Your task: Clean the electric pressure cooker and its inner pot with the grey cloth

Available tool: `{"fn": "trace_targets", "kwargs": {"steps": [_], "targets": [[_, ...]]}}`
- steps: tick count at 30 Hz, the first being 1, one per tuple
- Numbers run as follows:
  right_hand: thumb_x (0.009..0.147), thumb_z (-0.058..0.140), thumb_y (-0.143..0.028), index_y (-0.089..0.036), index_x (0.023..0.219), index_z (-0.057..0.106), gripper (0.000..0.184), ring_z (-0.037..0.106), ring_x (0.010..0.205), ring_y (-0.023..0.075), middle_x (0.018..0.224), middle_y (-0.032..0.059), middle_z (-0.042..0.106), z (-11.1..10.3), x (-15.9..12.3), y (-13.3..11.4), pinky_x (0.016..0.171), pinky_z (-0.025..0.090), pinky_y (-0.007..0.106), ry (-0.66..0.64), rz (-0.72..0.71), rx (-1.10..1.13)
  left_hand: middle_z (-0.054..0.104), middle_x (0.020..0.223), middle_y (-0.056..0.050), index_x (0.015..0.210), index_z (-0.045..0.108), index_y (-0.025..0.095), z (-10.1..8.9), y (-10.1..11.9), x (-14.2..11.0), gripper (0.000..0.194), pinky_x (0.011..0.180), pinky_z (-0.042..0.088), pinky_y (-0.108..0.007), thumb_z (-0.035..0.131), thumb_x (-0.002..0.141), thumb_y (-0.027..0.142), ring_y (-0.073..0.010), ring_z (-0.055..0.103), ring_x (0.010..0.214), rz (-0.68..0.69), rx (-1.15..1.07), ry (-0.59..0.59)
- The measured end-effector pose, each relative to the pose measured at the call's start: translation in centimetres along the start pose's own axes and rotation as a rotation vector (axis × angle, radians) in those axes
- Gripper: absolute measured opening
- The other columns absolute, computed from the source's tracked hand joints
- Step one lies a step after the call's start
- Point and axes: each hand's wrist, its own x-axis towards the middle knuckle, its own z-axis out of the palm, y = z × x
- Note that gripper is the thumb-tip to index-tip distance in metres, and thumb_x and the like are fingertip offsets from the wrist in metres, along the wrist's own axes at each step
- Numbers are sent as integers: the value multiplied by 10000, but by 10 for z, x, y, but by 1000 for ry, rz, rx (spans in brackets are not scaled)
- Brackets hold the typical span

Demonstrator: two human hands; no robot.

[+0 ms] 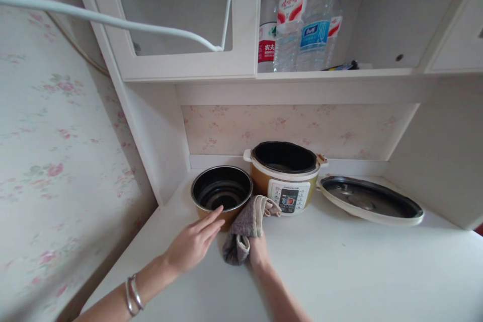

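Observation:
My left hand (195,242) reaches to the near rim of a round inner pot (199,210), dark inside and golden-brown outside. Its fingers are stretched out, with the fingertips at the rim. A grey-brown cloth (245,226) with a pale edge is bunched over my right hand (258,252), which hides the fingers. The cloth lies against the right side of the pot. Just behind it stands a gold and white electric cooker (262,179) with a control panel (289,197) on its front, its top uncovered and its inside black.
The cooker's lid (396,217) lies underside up on the white counter (339,271) at the right. Overhead, a cabinet shelf (332,74) holds several plastic bottles (290,20). A white cable or rod (132,25) crosses the upper left, near the flowered wall (56,126).

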Motion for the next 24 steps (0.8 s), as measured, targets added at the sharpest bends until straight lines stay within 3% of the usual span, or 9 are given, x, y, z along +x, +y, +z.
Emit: {"fn": "trace_targets", "kwargs": {"steps": [2, 4, 7, 9, 11, 14, 18, 24], "targets": [[814, 569, -478, -216, 1343, 512, 594, 570, 1127, 235, 1171, 80, 658, -1, 0, 0, 958, 450, 370, 5, 6, -4, 450, 1441, -49, 1297, 541, 208, -8, -22, 0, 363, 1074, 421, -328, 423, 954, 203, -176, 503, 1257, 6, 18, 0], [792, 590, -479, -202, 1322, 534, 600, 571, 1116, 246, 1129, 88, 674, -1, 0, 0, 962, 447, 383, 18, 5, -15, 443, 1446, -40, 1307, 537, 214, -18, -53, 2, 373, 1089, 400, -333, 420, 959, 274, -172, 488, 1271, -123, 45, -4], [775, 610, -472, -204, 1313, 538, 605, 564, 1117, 251, 1114, 87, 680, -2, 0, 1, 968, 441, 386, 29, 14, -5, 500, 1397, -34, 1289, 566, 223, -27, -95, 3, 446, 1087, 390, -377, 454, 923, 451, -214, 476, 1280, -295, 62, -148], [778, 612, -464, -209, 1304, 542, 589, 560, 1124, 248, 1087, 78, 688, -2, -1, 1, 970, 438, 383, 32, 20, 21, 554, 1344, -26, 1242, 609, 245, -27, -104, 3, 449, 1041, 439, -373, 441, 914, 502, -221, 547, 1210, -343, 46, -223], [783, 614, -446, -211, 1287, 554, 559, 550, 1141, 243, 1072, 72, 691, -1, -1, 1, 982, 426, 382, 25, 20, 38, 598, 1294, -29, 1184, 649, 259, -23, -95, 5, 424, 985, 490, -370, 433, 917, 506, -223, 608, 1133, -371, 75, -198], [796, 614, -416, -215, 1257, 571, 505, 537, 1161, 235, 1123, 71, 672, 1, -3, -2, 1011, 395, 382, -7, 11, 24, 646, 1223, -63, 1104, 691, 236, -14, -58, 10, 406, 888, 551, -397, 450, 913, 501, -258, 645, 1067, -392, 202, -88], [791, 633, -413, -205, 1248, 575, 505, 524, 1177, 240, 1198, 78, 641, 3, -4, -7, 1027, 378, 378, -33, -13, 22, 681, 1155, -51, 1098, 690, 235, -6, -18, 15, 331, 806, 587, -340, 429, 950, 374, -231, 685, 972, -316, 191, -35], [766, 666, -419, -215, 1286, 553, 570, 461, 1254, 240, 1290, 79, 586, 7, -3, -8, 1079, 317, 406, -52, -25, 57, 611, 1269, -40, 1225, 618, 229, -3, -18, 13, 378, 817, 590, -324, 358, 952, 206, -209, 661, 1031, -223, 230, -129]]}}
